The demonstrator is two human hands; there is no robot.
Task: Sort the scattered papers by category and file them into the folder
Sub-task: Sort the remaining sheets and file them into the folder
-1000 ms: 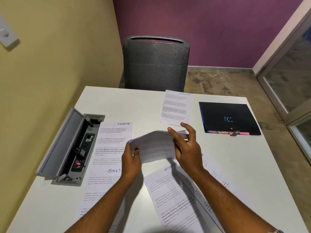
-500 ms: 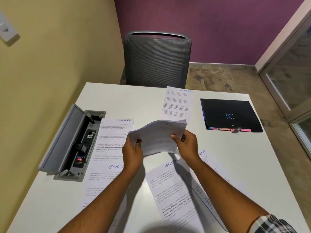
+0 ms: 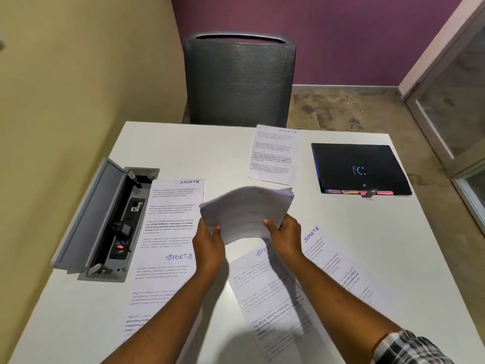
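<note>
left hand (image 3: 210,241) and right hand (image 3: 284,236) both pinch the near edge of a stack of papers (image 3: 246,212), thumbs on top, other fingers curled under. so both grips are closed on the stack, left at its near-left corner, right at its near-right corner. stack is held above the tabletop (image 3: 367,232), bowed upward in the middle, its print blurred and unreadable. right wrist shows a plaid sleeve (image 3: 409,348).

loose sheets lie flat around the hands, each with "sports" handwritten at the top. one sheet (image 3: 174,214) left of the stack, and another (image 3: 157,290) overlapping its near end, running toward the near edge. one angled sheet (image 3: 265,298) lies under the right forearm, and one more (image 3: 341,269) sits to its right, also angled, the two overlapping. a fifth sheet (image 3: 274,155) lies far side, beyond the stack, apart from it.

black folder (image 3: 359,168) lies closed on the far right of the tabletop, just right of the far sheet, coloured tabs showing along its near edge.

left side of the tabletop has an open socket box (image 3: 110,219), its grey lid tilted up toward the wall, plugs and a red light inside. grey mesh chair (image 3: 240,80) stands at the far edge.
</note>
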